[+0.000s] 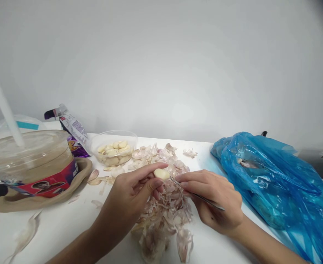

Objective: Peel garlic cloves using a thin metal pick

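Between the thumb and fingers of my left hand (135,194) is a peeled, pale garlic clove (161,174). My right hand (215,198) grips a thin metal tool (209,201), perhaps a small knife; its tip is at the clove's right end, and most of its working end is hidden or too small to make out. Beneath both hands spreads a pile of papery garlic skins (175,209). Beyond my left hand stands a clear plastic bowl (95,146) with several peeled cloves (116,149) in it.
A large lidded drink cup (40,161) with a white straw (7,113) sits in a cardboard carrier (84,170) at left. Behind it lies a purple snack bag (79,146). A blue plastic bag (276,183) takes up the right side. The white table (76,234) meets a wall behind.
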The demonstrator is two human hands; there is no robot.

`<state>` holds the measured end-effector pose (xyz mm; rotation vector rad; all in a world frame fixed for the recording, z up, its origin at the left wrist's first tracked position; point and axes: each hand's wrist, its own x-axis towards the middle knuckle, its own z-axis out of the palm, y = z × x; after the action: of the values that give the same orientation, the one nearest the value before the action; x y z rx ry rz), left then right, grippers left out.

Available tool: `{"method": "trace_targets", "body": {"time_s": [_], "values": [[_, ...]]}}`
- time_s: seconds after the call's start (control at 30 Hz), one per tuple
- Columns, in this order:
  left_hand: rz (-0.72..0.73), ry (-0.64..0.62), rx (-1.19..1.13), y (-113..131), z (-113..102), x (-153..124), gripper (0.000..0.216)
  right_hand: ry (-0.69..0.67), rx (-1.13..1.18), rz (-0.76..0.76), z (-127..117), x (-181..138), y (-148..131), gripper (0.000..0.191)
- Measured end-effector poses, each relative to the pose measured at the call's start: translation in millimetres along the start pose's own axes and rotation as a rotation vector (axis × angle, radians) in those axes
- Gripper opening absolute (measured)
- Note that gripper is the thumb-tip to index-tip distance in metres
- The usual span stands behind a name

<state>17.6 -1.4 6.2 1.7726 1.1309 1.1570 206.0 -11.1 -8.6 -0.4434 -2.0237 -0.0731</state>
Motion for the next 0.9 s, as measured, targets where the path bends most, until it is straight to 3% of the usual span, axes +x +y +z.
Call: {"method": "trace_targets", "body": {"time_s": [0.9], "values": [[-0.030,-0.016,-0.051,-1.4,-0.7,1.2,0.016,-0.004,0.004,-0.037,-1.8,0.4,-2.4,0.027]]}}
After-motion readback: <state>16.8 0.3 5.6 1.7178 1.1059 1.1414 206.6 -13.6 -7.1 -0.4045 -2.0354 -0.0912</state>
